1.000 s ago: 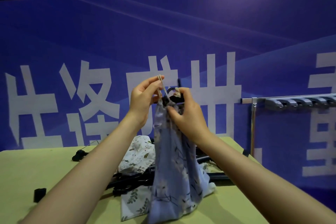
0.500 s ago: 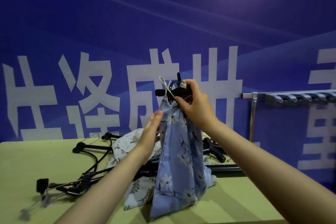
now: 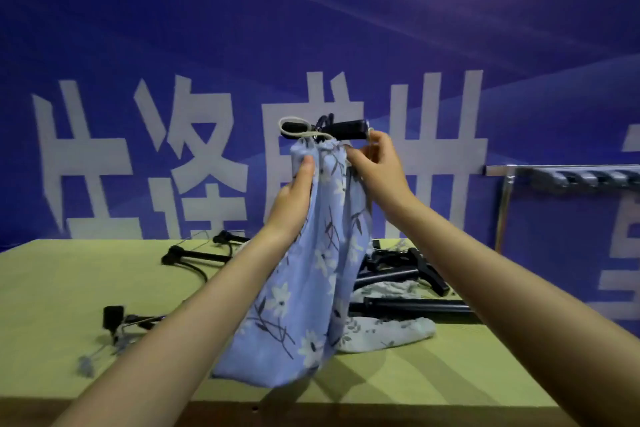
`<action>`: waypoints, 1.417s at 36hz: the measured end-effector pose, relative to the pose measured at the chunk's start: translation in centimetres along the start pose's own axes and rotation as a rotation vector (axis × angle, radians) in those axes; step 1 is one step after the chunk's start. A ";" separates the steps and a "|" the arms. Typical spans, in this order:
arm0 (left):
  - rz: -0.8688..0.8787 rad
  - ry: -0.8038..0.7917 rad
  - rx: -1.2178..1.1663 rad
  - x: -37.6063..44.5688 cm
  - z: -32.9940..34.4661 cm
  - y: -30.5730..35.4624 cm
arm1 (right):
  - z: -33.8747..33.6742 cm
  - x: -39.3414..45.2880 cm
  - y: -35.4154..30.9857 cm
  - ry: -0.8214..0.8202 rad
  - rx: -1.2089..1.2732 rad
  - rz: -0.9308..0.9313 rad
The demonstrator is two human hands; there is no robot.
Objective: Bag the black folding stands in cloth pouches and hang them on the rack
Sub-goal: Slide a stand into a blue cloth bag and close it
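Both hands at frame centre: left hand (image 3: 294, 198) grip clutching blue floral pouch (image 3: 304, 284) side, right hand (image 3: 375, 166) grip pinching gathered neck. Black stand (image 3: 341, 130) top pokes out. Risk: drawstring (image 3: 294, 123) snags on it, neck stays open, stand slips out before rack (image 3: 568, 173), right edge.

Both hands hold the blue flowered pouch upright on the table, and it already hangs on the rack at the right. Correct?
Not quite. The head view shows the rack empty; the pouch is between the left hand and right hand, over the table.
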State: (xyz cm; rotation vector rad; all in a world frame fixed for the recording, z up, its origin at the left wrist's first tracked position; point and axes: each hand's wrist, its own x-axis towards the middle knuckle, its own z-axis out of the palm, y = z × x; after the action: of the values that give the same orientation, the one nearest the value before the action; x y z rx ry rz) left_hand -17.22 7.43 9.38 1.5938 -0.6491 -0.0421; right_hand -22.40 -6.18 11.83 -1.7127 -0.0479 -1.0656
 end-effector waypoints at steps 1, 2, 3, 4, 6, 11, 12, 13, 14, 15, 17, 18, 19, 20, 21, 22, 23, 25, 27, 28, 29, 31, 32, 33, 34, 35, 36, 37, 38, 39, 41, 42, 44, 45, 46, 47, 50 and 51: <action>-0.020 0.025 0.031 0.3 -1.3 0.4 | 1.1 -0.1 0.2 -0.025 -0.001 0.042; -0.039 0.050 0.065 0.5 -2.4 0.8 | 2.0 -0.3 0.6 -0.055 -0.001 0.080; -0.054 0.088 0.097 0.6 -3.8 1.1 | 3.2 -0.7 0.7 -0.102 0.024 0.113; -0.068 0.119 0.124 0.8 -5.4 1.1 | 4.6 -1.2 0.9 -0.159 0.076 0.153; -0.081 0.169 0.200 1.0 -8.4 0.6 | 7.5 -2.2 1.1 -0.284 0.179 0.242; -0.087 0.293 0.429 0.0 -15.4 -3.2 | 15.5 -4.1 2.1 -0.447 0.181 0.382; -0.089 0.313 0.465 -0.3 -16.9 -4.0 | 17.1 -4.5 2.2 -0.475 0.192 0.395; -0.088 0.332 0.505 -0.8 -18.4 -4.6 | 18.7 -5.1 2.3 -0.505 0.213 0.407; -0.092 0.348 0.544 -1.0 -19.7 -5.1 | 19.9 -5.4 2.4 -0.521 0.222 0.414; -0.100 0.366 0.581 -1.2 -21.3 -5.7 | 21.3 -5.7 2.7 -0.550 0.216 0.416; -0.125 0.408 0.639 -1.1 -24.7 -7.0 | 23.7 -6.3 3.6 -0.626 0.175 0.411; -0.142 0.433 0.663 -0.9 -26.5 -7.7 | 24.7 -6.5 4.1 -0.655 0.159 0.408; -0.143 0.454 0.691 -0.7 -28.2 -8.4 | 25.4 -6.6 4.7 -0.676 0.146 0.405; -0.138 0.474 0.722 -0.3 -29.6 -8.9 | 26.0 -6.5 5.2 -0.685 0.135 0.405; -0.137 0.493 0.766 0.2 -31.2 -9.7 | 26.7 -6.5 5.9 -0.688 0.128 0.407; -0.132 0.513 0.816 0.6 -32.3 -10.3 | 26.9 -6.5 6.2 -0.683 0.122 0.405; -0.129 0.521 0.870 1.1 -33.2 -11.1 | 27.0 -6.5 6.6 -0.670 0.115 0.405; -0.151 0.511 0.986 2.0 -34.8 -13.5 | 27.6 -6.8 8.0 -0.648 0.073 0.427; -0.208 0.490 1.095 3.0 -36.0 -16.3 | 27.9 -7.2 9.7 -0.668 -0.033 0.406; -0.241 0.486 1.138 3.5 -36.5 -17.7 | 28.0 -7.4 10.6 -0.684 -0.088 0.388; -0.272 0.484 1.178 3.9 -36.9 -18.8 | 27.8 -7.5 11.3 -0.696 -0.130 0.374; -0.312 0.473 1.223 4.8 -37.6 -20.9 | 27.5 -7.3 12.3 -0.700 -0.164 0.359; -0.326 0.460 1.230 5.4 -37.7 -21.8 | 27.5 -7.1 12.6 -0.694 -0.172 0.355; -0.341 0.444 1.234 5.8 -37.7 -22.6 | 27.3 -7.0 12.9 -0.688 -0.179 0.354; -0.359 0.426 1.241 6.2 -37.7 -23.4 | 27.2 -7.0 13.2 -0.683 -0.185 0.353; -0.378 0.402 1.246 6.5 -37.5 -24.0 | 27.0 -7.1 13.5 -0.680 -0.190 0.349; -0.396 0.371 1.253 6.8 -37.3 -24.6 | 26.8 -7.2 13.7 -0.682 -0.196 0.342; -0.415 0.336 1.258 7.1 -37.2 -25.1 | 26.6 -7.3 13.9 -0.691 -0.204 0.335; -0.435 0.302 1.261 7.3 -37.1 -25.5 | 26.5 -7.4 14.2 -0.704 -0.211 0.328; -0.454 0.272 1.266 7.5 -36.9 -26.0 | 26.3 -7.5 14.4 -0.716 -0.214 0.322; -0.472 0.227 1.287 8.1 -36.6 -26.5 | 25.8 -7.7 14.8 -0.722 -0.208 0.320; -0.479 0.214 1.289 8.3 -36.4 -26.7 | 25.6 -7.7 15.0 -0.716 -0.204 0.323; -0.476 0.194 1.281 9.0 -36.3 -26.6 | 25.0 -7.6 15.3 -0.692 -0.187 0.330; -0.469 0.181 1.272 9.4 -36.3 -26.5 | 24.8 -7.6 15.4 -0.682 -0.168 0.336; -0.454 0.166 1.262 9.7 -36.3 -26.1 | 24.6 -7.5 15.4 -0.676 -0.151 0.343; -0.432 0.148 1.251 10.0 -36.3 -25.7 | 24.5 -7.5 15.5 -0.674 -0.140 0.346; -0.322 0.097 1.241 11.0 -35.8 -23.4 | 24.4 -7.5 15.7 -0.699 -0.148 0.347; -0.276 0.092 1.246 11.3 -35.5 -22.4 | 24.5 -7.5 15.7 -0.709 -0.159 0.344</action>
State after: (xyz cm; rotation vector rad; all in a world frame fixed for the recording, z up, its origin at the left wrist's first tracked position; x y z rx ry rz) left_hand 14.81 34.46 -2.15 2.8560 -0.3553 0.2845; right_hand -3.79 9.57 -5.70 -2.0772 -0.1143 -0.1829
